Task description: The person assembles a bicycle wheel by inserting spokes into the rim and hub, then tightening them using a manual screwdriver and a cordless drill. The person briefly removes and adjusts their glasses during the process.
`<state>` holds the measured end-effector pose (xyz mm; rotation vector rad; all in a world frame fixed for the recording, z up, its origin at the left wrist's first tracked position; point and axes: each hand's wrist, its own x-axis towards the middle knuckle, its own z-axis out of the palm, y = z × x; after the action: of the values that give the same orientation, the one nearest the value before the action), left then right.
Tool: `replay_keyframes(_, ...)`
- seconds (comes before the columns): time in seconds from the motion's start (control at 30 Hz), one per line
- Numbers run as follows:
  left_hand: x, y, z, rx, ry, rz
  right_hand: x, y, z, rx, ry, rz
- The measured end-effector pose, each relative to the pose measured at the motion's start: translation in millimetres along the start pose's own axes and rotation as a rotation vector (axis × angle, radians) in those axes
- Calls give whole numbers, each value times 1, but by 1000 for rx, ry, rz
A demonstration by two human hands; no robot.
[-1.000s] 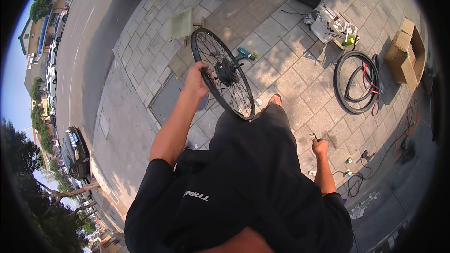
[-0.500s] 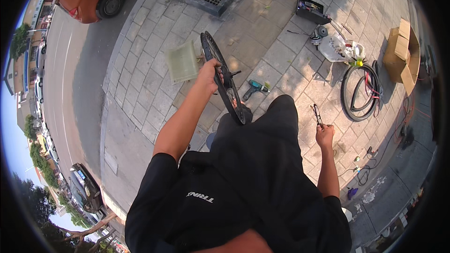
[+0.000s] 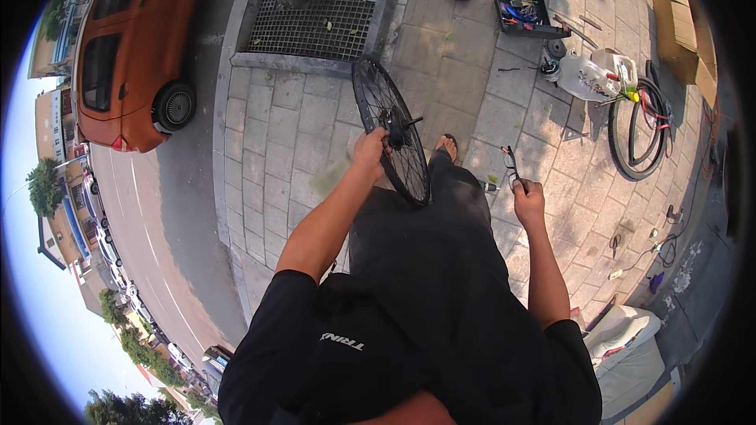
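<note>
My left hand (image 3: 370, 153) is closed around the near side of a black spoked bicycle wheel (image 3: 398, 127), which has a hub at its middle and no visible tread. The wheel stands tilted in front of my left thigh. Out to the right, my right hand (image 3: 528, 198) pinches a pair of dark-framed eyeglasses (image 3: 511, 162) by one end, held over the paving. Behind my right knee only the end of a power drill (image 3: 489, 186) shows; the leg hides the rest.
A black toolbox (image 3: 529, 30) stands ahead, near a white plastic container (image 3: 583, 77). Loose bicycle tyres (image 3: 617, 138) and a cardboard box (image 3: 673, 24) lie far right. A metal tree grate (image 3: 315, 35) is ahead left, an orange car (image 3: 130, 102) beyond it.
My body has turned and shifted forward. Both hands have travelled along, still gripping the wheel and the eyeglasses. The drill has slipped mostly behind my leg, and a sandalled foot now shows.
</note>
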<state>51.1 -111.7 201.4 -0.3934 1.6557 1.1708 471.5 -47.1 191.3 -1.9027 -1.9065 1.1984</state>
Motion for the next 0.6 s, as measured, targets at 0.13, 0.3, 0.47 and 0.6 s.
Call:
replay_keyframes(0.13, 43, 26, 19, 146, -58, 28, 19, -65, 26, 221, -15, 164)
replay_keyframes(0.3, 103, 54, 46, 363, -153, -21, 47, -125, 80, 425, 99, 168)
replay_keyframes(0.47, 152, 58, 50, 477, -349, -32, 73, -134, 166, 534, 400, 330)
replay_keyframes(0.6, 165, 61, 44, 508, -575, -38, 97, -149, 219, 912, 438, 384)
